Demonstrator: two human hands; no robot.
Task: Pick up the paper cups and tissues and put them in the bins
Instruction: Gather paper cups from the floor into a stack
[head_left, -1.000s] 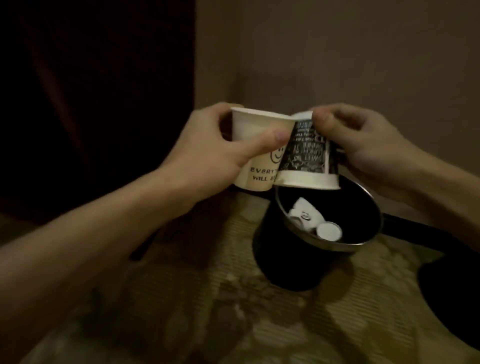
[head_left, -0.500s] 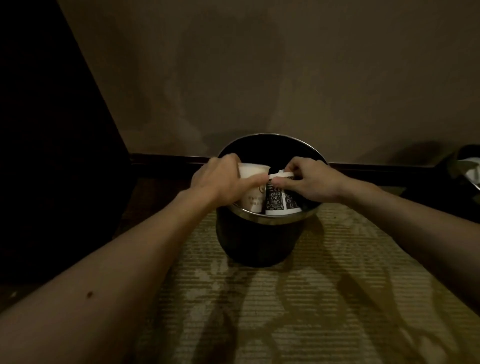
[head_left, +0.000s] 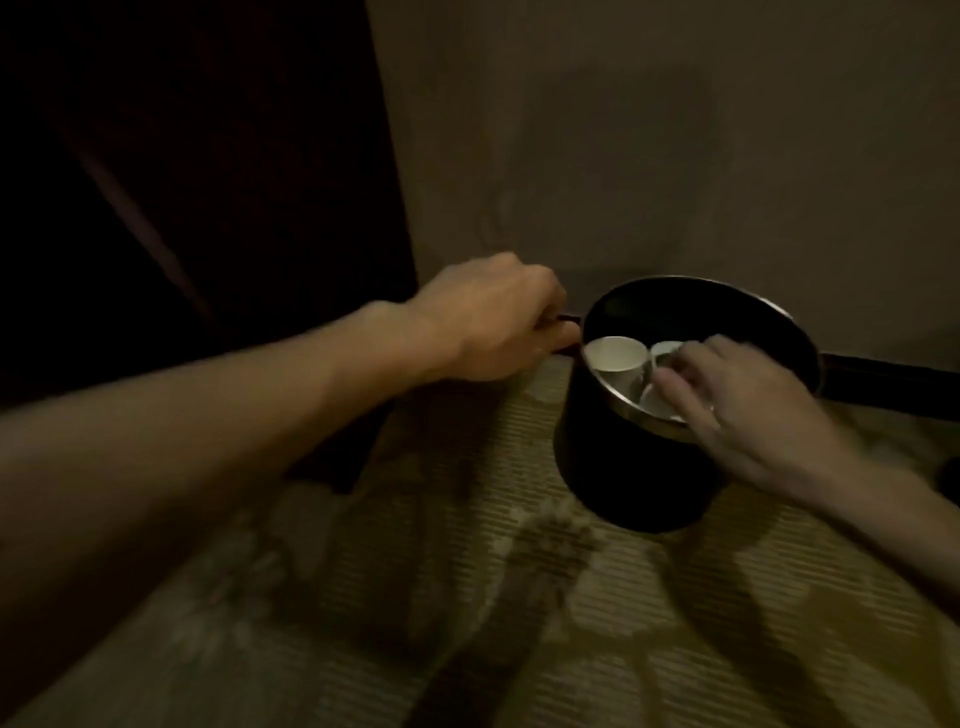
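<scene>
A round black bin (head_left: 639, 467) with a metal rim stands on the patterned carpet by the wall. Inside it a white paper cup (head_left: 615, 354) lies with its mouth up, and parts of two more cups (head_left: 657, 402) show beside it. My left hand (head_left: 493, 325) hovers just left of the bin's rim, fingers loosely curled, holding nothing. My right hand (head_left: 737, 405) is over the bin's near rim with fingers spread and relaxed, empty, partly hiding the cups below it.
A beige wall (head_left: 675, 156) rises behind the bin, with a dark skirting board (head_left: 883, 374) along its foot. A tall dark piece of furniture (head_left: 182, 182) fills the left side. Patterned carpet (head_left: 467, 597) stretches toward me.
Both hands have let go of their cups, which now lie in the bin. The left hand has drawn back to the left of the rim, and the right has lifted over the near rim.
</scene>
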